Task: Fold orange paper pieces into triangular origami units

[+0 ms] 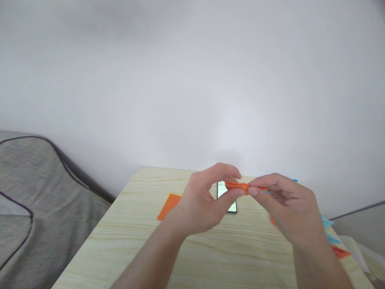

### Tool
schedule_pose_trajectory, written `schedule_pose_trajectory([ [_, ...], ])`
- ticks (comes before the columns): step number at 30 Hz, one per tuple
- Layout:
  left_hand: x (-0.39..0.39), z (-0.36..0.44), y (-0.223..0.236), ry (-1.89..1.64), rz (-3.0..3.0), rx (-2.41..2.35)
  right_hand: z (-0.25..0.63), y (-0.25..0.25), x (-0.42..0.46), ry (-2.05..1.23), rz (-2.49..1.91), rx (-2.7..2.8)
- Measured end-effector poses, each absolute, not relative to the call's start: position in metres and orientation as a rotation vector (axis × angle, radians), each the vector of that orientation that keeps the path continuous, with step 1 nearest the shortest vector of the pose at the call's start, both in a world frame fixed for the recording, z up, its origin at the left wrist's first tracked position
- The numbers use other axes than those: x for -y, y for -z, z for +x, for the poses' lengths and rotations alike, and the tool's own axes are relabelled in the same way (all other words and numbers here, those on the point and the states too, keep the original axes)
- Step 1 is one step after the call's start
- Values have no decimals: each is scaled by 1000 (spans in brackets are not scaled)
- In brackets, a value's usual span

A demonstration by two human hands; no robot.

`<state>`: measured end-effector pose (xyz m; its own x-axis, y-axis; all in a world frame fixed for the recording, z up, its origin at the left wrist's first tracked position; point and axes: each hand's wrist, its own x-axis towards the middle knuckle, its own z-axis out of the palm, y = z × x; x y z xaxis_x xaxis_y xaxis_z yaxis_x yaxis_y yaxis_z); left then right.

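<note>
Head view: two bare hands are raised over a pale wood-grained worktop (pixel 210 257), with a narrow piece of folded orange paper (pixel 236 185) held between them. The paper lies above the worktop, in front of a phone (pixel 221 196) whose lit screen it partly covers. Its long axis runs from side to side, roughly level, from the hollow of the left hand (pixel 200 202) to the fingers of the right hand (pixel 290 210); it narrows where the two thumbs come close together. The right grip is closed in a pinch, thumb against forefinger, upon this narrow part, and a thin end of the paper extends along the forefinger. The left thumb touches the lower edge just beside the pinch, while the left forefinger arches above, apart from the paper; whether the other left fingers press it from behind cannot be told. Seen from the right grip, the broader part points leftward, so the left hand is nearer to that end. An orange sheet (pixel 169 206) with a yellow edge lies on the worktop, partly hidden by the left hand. Beyond the right wrist are pointed blue pieces (pixel 326 222) and a red-orange piece (pixel 341 252), both partly covered.
</note>
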<state>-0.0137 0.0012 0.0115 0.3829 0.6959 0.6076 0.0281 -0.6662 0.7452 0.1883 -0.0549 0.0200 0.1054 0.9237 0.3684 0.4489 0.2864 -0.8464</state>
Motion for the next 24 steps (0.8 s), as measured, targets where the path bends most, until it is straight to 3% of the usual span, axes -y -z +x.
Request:
schedule_pose_trajectory([
  [8,-4,-12,-18,-1052,1931,-747,191,-19,55,-456,-1324,1605],
  [16,-3,-12,-18,-1054,1914,-714,189,-21,55,-566,-1292,1651],
  [24,-4,-12,-19,-1030,1903,-752,189,-21,54,-464,-1341,1645],
])
